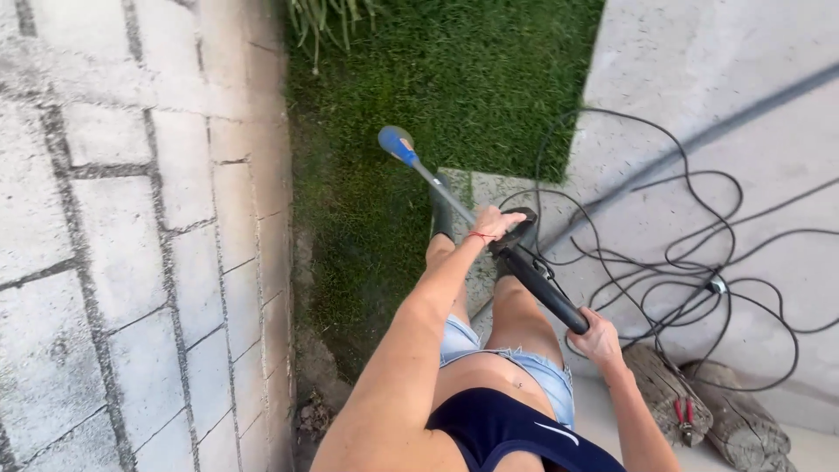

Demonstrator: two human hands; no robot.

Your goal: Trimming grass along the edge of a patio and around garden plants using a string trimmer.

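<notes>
A grass trimmer (476, 218) is held in both hands over a strip of lawn (437, 114) that lies between a paved walk (131, 245) and a concrete slab (717, 105). The left hand (496, 222) is closed over the front loop handle, fingers wrapped around it. The right hand (598, 339) is closed around the rear end of the black shaft, fingers curled under it; whether a trigger is pressed cannot be told.

The trimmer's long axis runs diagonally, from the rear grip at lower right, beside the hip, up and left to the blue head (398, 144). The head points away from the body, toward the paved walk's border, and is positioned over the grass near that border. Whether it touches the grass cannot be determined.

A black cable (664, 253) lies in loose loops on the slab, to the right of the legs. Two logs (699, 406) and red-handled shears (684, 418) lie near the right hand.

Judgement: the edge cut is best served if both grips are kept firm, the head is held level and low along the border, and the cable is kept behind the cutting line. Boots (443, 214) are noted close to the shaft; clearance from the head is advised.
</notes>
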